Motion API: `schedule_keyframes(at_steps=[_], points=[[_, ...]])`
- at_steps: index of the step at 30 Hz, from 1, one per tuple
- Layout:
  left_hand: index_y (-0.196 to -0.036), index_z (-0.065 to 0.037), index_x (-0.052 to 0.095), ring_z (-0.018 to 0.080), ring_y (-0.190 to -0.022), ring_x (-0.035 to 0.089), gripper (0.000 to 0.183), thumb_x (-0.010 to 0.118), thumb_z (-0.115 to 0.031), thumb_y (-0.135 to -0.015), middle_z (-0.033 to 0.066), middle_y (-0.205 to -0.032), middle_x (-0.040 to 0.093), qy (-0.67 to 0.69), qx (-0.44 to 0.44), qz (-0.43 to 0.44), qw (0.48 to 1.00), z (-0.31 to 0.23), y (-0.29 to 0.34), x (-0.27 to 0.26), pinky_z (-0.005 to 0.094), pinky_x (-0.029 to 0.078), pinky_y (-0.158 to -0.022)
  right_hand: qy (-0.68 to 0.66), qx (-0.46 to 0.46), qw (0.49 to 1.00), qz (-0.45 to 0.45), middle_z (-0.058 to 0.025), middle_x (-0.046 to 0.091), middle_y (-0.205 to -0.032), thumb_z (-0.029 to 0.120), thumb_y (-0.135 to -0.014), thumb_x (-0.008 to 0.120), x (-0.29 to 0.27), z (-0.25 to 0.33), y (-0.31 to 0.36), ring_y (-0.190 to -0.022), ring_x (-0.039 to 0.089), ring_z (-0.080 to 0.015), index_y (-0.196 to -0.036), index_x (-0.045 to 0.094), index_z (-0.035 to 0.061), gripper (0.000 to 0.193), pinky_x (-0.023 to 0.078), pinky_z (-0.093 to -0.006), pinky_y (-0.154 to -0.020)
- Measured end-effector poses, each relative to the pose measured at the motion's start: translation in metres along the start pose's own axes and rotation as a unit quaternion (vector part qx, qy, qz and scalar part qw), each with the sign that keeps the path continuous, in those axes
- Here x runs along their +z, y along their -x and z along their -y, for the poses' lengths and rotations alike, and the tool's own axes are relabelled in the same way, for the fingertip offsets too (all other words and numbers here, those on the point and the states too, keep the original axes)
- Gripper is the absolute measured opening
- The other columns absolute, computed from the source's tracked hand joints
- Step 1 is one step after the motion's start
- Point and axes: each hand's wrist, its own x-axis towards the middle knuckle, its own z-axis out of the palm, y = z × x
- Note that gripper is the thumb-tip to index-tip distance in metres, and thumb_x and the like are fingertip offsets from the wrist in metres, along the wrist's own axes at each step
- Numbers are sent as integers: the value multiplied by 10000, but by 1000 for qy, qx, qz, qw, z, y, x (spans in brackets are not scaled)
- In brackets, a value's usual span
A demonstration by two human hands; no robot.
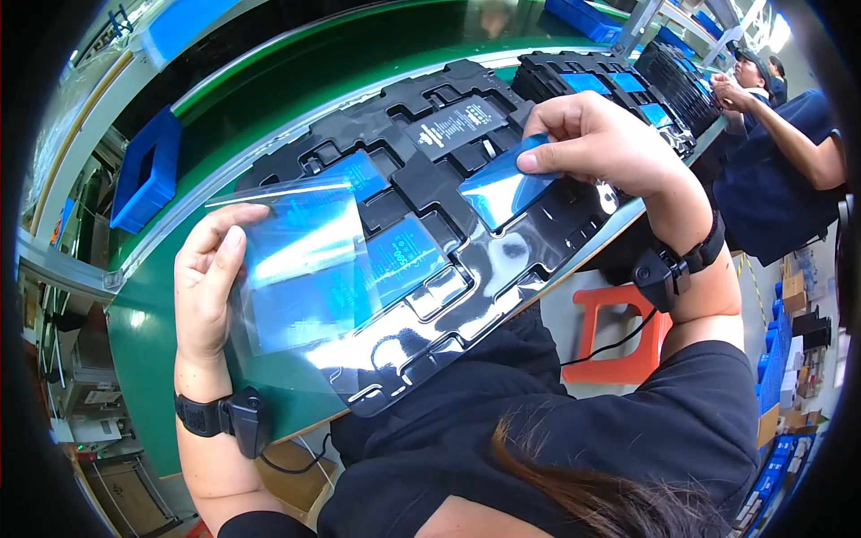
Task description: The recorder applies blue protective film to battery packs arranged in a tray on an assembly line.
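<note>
My left hand (208, 287) holds a clear film sheet (300, 260) by its left edge, lifted over the left part of a black moulded tray (502, 260). Blue flat packs (404, 255) lie in the tray's pockets and show through the film. My right hand (601, 143) pinches a blue flat pack (498, 188) between thumb and fingers, tilted above the tray's middle. A black flat pack (456, 125) rests in a far pocket. Both wrists carry black bands with small devices.
The tray lies on a green bench (143, 350). A second black tray (619, 85) with blue packs sits at the far right. A blue bin (148, 170) stands at the left, an orange stool (619, 332) below the bench. Other people (789, 134) work at the right.
</note>
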Motion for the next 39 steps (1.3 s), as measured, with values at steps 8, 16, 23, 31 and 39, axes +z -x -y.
schedule_keyframes(at_steps=[8,16,23,31,39], points=[[-1084,-13,635,-3,-674,400,273,569,-203,-899,-26,-981,615,6,-8,14,1000,0,0,-1,146,303,-609,-4,3,1000,8,34,517,-609,223,-792,712,0,1,-1,-531,454,-46,-809,633,39,200,342,-216,-490],[-1089,-15,635,3,-697,420,275,567,-202,-900,-22,-988,617,4,2,14,1000,0,0,0,150,322,-634,117,-20,993,-11,-57,541,-623,217,-778,701,3,5,1,-585,532,-146,-837,613,-11,251,420,-282,-569],[-1091,-14,633,13,-747,458,271,560,-197,-906,4,-1037,624,-8,4,13,1000,-1,3,-2,147,338,-682,396,-280,837,-252,-131,532,-695,116,-731,688,10,8,-2,-641,548,-288,-1103,540,20,411,434,-362,-594],[-1119,-41,630,-1,-638,341,268,553,-199,-917,-58,-968,585,-23,41,-101,994,-4,3,-7,160,266,-565,186,-432,846,-250,-101,544,-677,101,-832,617,16,90,10,-634,532,-151,-1065,539,5,264,433,-282,-595],[-1211,-27,569,102,-945,527,320,531,-177,-931,49,-1143,595,-20,116,-74,990,-3,8,-12,238,394,-844,52,-384,919,68,-208,651,-842,509,-885,509,61,113,-55,-792,627,-297,-950,671,-20,556,482,-367,-743]])
